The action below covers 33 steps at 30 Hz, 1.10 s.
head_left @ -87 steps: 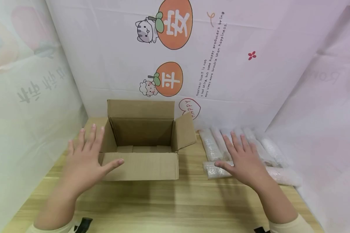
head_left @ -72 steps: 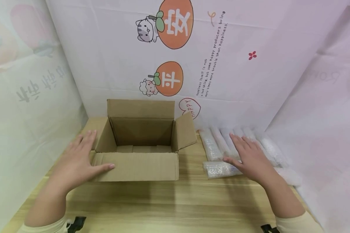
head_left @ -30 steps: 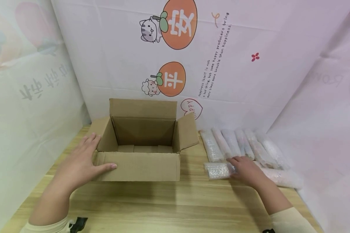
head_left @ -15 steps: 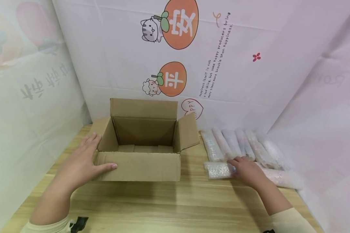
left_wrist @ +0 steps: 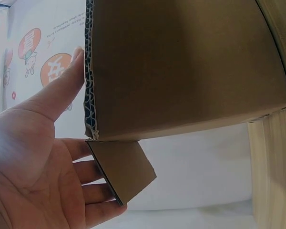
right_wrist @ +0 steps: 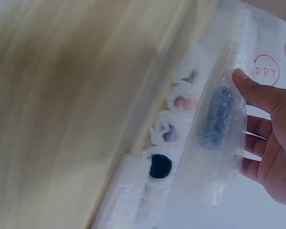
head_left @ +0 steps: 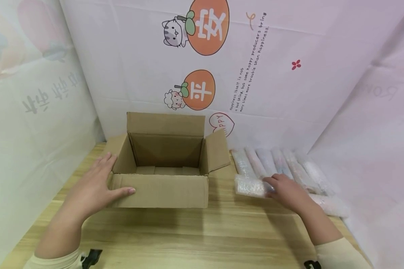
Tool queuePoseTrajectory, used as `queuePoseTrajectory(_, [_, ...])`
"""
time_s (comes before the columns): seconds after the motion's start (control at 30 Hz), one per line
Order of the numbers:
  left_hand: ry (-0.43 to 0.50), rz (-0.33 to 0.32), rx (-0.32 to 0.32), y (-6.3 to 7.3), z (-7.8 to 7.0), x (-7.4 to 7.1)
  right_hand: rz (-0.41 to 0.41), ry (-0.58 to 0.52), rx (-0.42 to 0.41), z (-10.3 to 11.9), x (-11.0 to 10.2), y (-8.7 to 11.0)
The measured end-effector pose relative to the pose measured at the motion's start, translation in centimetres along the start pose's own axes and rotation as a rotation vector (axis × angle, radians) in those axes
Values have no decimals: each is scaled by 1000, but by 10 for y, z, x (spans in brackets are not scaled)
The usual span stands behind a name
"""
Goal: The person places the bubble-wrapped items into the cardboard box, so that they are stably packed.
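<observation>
An open cardboard box [head_left: 159, 191] stands on the left half of the table, flaps spread outward. My left hand [head_left: 89, 190] rests at its front left corner, thumb along the front flap and straight fingers by the left flap. In the left wrist view those fingers touch a small side flap [left_wrist: 121, 167]. On the right, my right hand [head_left: 289, 192] grips a bubble-wrapped roll [head_left: 250, 185] just above the table, thumb on one side and fingers on the other. The right wrist view shows something dark blue [right_wrist: 217, 119] inside the clear wrap; its kind is unclear.
Several more bubble-wrapped rolls [head_left: 245, 164] lie side by side behind the right hand, against the back sheet. Another pinkish wrapped roll [head_left: 330, 205] lies at the far right. White printed sheets [head_left: 272, 123] wall in the wooden table [head_left: 188, 239].
The right hand came down onto the front wrapped roll, gripped it and has now raised it slightly off the table. The left hand lowered onto the box corner and has stayed there.
</observation>
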<state>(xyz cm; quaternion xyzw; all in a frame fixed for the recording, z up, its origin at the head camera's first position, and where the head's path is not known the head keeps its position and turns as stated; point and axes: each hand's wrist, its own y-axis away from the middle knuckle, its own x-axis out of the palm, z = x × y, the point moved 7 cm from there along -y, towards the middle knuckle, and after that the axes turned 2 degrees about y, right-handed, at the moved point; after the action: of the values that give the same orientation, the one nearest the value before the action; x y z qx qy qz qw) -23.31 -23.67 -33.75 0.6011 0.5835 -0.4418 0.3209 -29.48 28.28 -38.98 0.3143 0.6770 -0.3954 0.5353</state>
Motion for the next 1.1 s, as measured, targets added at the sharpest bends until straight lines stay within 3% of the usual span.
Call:
queuePoseTrajectory(0.23, [4,-1,1,0,0,0,25,-3,52,-1,-18,-5])
queuePoseTrajectory(0.57, [-7,6,2,-2,0,1,-21,-10,59,-6,-41,-16])
queuePoseTrajectory(0.87, [1,12,0,-1,0,1,3,-1,96,-11,-62,-24])
queuePoseTrajectory(1.1, [4,1,2,-2,0,1,-29,7,88,-10,-83,-32])
